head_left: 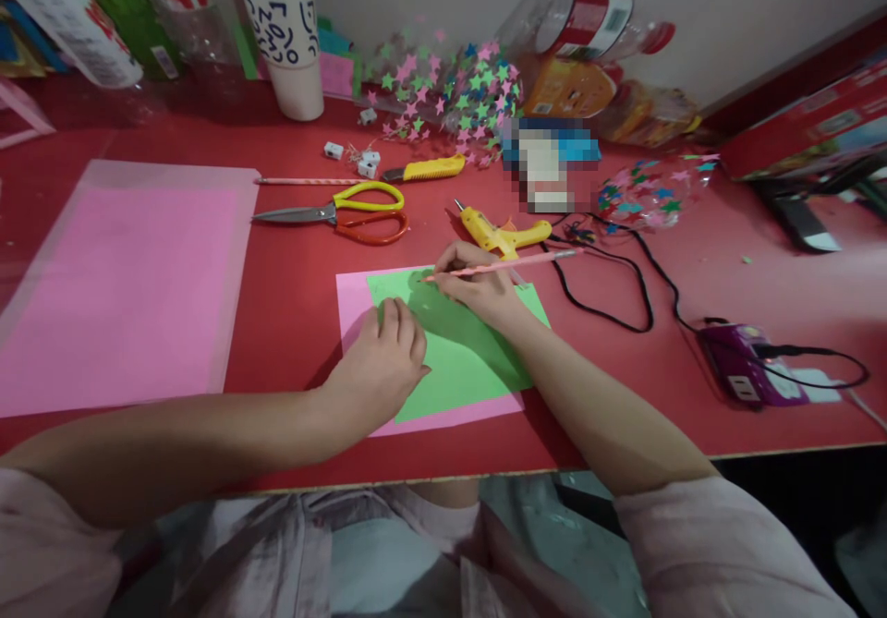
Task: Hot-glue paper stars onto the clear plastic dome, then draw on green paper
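A green sheet of paper [464, 364] lies over a pink sheet [353, 299] on the red table. Pinched in my right hand [481, 290] is a pink pencil [499, 264], its tip at the top edge of the green sheet, where small faint marks show. My left hand [384, 359] rests on the left side of the green paper, fingers loosely bent and holding nothing. Just beyond the right hand is a yellow glue gun [499, 233]. Scissors [339, 214] with one yellow and one orange handle lie above the left hand.
Large pink sheets [131, 295] lie at the left. A yellow cutter knife [426, 169] and another pencil [311, 181] are behind the scissors. Bottles, a white tumbler [281, 45] and star-filled bags [443, 91] line the wall. A black cable [648, 258] runs near a purple power socket [748, 364].
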A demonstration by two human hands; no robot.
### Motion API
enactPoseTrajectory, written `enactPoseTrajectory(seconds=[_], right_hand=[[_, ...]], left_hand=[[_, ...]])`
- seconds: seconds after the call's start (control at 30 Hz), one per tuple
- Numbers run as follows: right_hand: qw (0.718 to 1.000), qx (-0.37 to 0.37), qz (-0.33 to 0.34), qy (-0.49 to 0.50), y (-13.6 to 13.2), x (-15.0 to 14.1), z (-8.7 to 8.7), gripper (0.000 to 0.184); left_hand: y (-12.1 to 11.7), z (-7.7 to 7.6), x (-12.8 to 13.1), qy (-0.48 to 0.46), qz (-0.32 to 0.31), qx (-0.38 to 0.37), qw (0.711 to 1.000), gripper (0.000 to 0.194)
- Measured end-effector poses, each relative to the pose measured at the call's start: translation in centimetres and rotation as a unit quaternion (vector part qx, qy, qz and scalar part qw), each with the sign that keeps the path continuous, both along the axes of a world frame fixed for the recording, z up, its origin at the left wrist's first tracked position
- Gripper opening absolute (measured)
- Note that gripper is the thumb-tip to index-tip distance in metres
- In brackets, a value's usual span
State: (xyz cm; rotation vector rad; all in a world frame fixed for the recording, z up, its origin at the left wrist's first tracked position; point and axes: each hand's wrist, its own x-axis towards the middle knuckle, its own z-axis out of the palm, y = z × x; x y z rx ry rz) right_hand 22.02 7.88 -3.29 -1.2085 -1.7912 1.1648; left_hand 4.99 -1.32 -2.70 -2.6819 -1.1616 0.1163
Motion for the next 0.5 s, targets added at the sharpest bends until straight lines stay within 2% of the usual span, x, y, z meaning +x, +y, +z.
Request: enactPoseTrajectory(seconds=[0.2, 0.5], right_hand=[[0.999, 0.040, -0.001, 0.006, -0.24, -0.40, -0.73, 0.010], [0.999, 0.032, 0.026, -0.002, -0.13, -0.18, -0.63, 0.011]], left_hand=[[0.17, -0.20, 0.11, 0.003, -0.021, -0.002, 1.000, 0.054], [0.13, -0.18, 0.23, 0.001, -0.014, -0.009, 1.000, 0.057]])
